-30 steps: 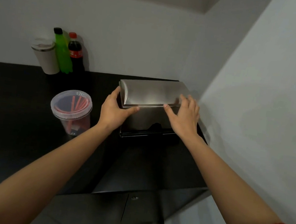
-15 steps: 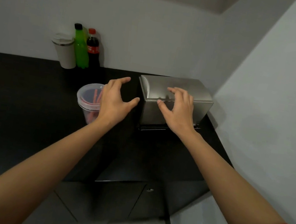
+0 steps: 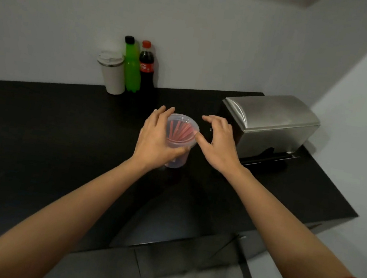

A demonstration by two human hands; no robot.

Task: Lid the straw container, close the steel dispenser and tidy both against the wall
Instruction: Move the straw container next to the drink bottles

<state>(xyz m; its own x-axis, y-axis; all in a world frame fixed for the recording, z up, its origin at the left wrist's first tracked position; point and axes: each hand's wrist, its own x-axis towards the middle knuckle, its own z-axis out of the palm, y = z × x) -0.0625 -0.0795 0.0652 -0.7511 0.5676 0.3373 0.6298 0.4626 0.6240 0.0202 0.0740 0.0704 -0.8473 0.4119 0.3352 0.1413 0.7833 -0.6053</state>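
The straw container [image 3: 183, 131], a clear plastic cup with red straws inside and a clear lid on top, stands on the black counter [image 3: 59, 134] near its middle. My left hand [image 3: 156, 139] wraps its left side, with the thumb across the front of the cup. To the container's right, my right hand [image 3: 218, 144] has its fingers spread and its thumb tip at the lid's rim. The steel dispenser [image 3: 273, 123] sits to the right with its curved lid down, close to the right wall and apart from both hands.
A white tumbler [image 3: 112, 73], a green bottle [image 3: 131, 66] and a cola bottle [image 3: 145, 69] stand together against the back wall. The counter's front edge runs below my forearms; grey cabinet fronts [image 3: 184, 253] lie under it.
Both hands have left the steel dispenser and moved left to the straw container. The left hand now wraps the cup and the right thumb is at its lid.
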